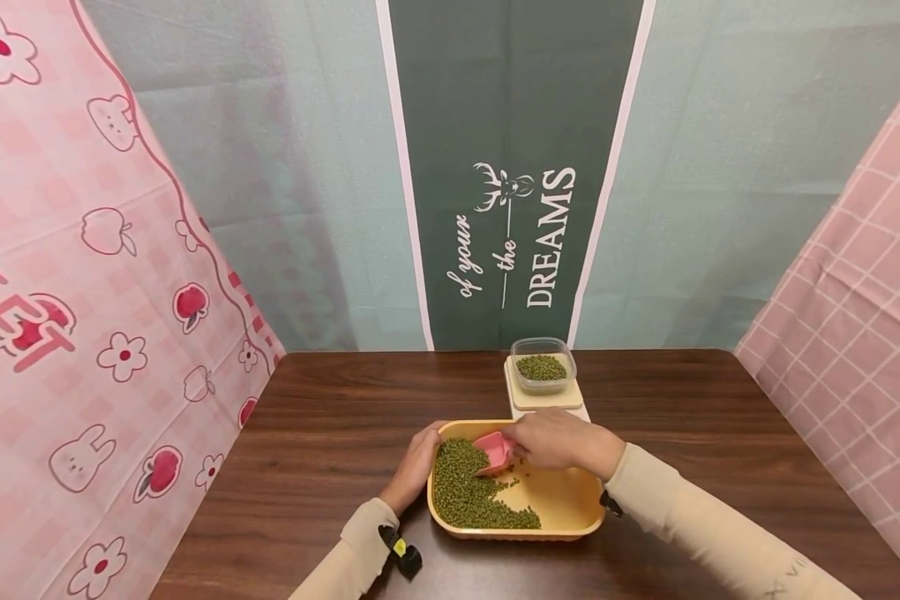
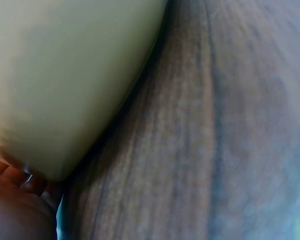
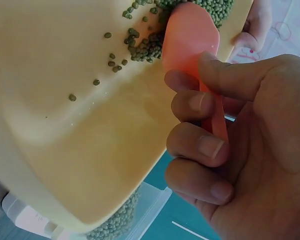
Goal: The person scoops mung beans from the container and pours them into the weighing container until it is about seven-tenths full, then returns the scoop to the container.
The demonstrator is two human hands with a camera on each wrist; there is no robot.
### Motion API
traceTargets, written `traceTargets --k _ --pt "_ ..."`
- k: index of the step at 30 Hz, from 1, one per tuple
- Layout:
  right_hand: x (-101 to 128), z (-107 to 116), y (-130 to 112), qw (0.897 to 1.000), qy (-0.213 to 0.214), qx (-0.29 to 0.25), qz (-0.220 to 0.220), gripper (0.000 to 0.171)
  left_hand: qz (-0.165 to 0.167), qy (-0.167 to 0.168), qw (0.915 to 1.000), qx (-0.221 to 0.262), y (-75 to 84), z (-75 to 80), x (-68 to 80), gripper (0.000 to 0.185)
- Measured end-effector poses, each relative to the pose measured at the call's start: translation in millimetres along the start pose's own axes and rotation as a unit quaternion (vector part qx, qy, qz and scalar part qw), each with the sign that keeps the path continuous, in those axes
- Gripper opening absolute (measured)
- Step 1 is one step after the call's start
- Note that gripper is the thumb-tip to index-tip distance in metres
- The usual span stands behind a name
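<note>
A yellow tray (image 1: 566,500) holds green mung beans (image 1: 461,492), heaped mostly on its left side. My right hand (image 1: 558,440) grips the handle of a pink scoop (image 1: 497,450), whose bowl dips into the beans' edge near the tray's far side. In the right wrist view the fingers wrap round the scoop's handle and the thumb lies near its bowl (image 3: 190,37). At the tray's far left corner my left hand (image 1: 414,467) holds the rim. The left wrist view shows its fingers (image 2: 15,175) bent against the tray's outer wall.
Behind the tray a clear plastic container (image 1: 543,386) with mung beans stands on a white kitchen scale (image 1: 547,402). Everything is on a dark wooden table (image 1: 360,400). Patterned cloths hang at the back and both sides.
</note>
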State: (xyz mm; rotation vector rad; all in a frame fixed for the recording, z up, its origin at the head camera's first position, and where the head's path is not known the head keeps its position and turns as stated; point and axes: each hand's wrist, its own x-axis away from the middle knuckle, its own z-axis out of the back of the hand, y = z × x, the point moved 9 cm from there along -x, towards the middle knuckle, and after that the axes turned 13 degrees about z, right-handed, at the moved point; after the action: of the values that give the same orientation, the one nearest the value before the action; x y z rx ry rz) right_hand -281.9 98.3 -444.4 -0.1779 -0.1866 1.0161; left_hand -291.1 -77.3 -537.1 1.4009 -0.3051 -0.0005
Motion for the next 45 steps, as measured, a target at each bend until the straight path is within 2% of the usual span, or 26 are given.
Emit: traceTargets --k 2,6,14,16,19,21,26,28,33,38,40,45 --pt "-2 -2 0 1.0 -0.005 -0.003 -0.001 0.013 -0.002 0.002 1.0 -0.001 0.2 0.2 -0.1 0.048" --pt "-4 -2 -1 1.0 -0.008 0.003 0.003 0.006 -0.001 0.001 1.0 -0.001 0.0 0.2 0.0 0.049" --pt "-11 -4 -9 0.999 -0.014 0.012 0.026 0.01 0.006 -0.005 1.0 0.006 -0.1 -0.3 0.8 0.049" --pt "-13 -5 -9 0.999 -0.018 0.009 0.027 0.021 0.007 -0.005 0.9999 0.007 0.2 -0.1 1.1 0.049" --pt "-17 -6 -11 0.999 -0.021 0.006 0.034 0.051 0.006 -0.002 0.9999 0.008 0.8 0.9 1.1 0.049" --pt "-19 -7 -13 0.999 -0.026 0.0 0.04 0.059 0.005 -0.002 0.9999 0.009 1.3 1.1 1.3 0.049" --pt "-22 -10 -18 0.998 -0.032 -0.017 0.057 0.063 0.003 -0.005 0.9999 0.008 2.3 0.1 1.8 0.049" --pt "-22 -12 -18 0.998 -0.034 -0.024 0.055 0.072 0.003 -0.004 1.0 0.005 2.2 -0.1 1.8 0.049" --pt "-25 -18 -14 0.998 -0.044 -0.024 0.038 0.056 -0.002 -0.002 1.0 -0.002 2.5 -0.2 1.4 0.05" --pt "-28 -22 -12 0.998 -0.048 -0.041 0.031 0.03 -0.008 -0.001 1.0 -0.006 4.3 -0.1 1.5 0.05" --pt "-29 -22 -12 0.997 -0.047 -0.054 0.032 0.014 -0.007 -0.002 1.0 -0.003 4.0 -0.2 1.5 0.05" --pt "-29 -26 -11 0.996 -0.05 -0.073 0.026 0.006 -0.001 -0.005 1.0 0.001 3.6 -0.9 3.1 0.05"
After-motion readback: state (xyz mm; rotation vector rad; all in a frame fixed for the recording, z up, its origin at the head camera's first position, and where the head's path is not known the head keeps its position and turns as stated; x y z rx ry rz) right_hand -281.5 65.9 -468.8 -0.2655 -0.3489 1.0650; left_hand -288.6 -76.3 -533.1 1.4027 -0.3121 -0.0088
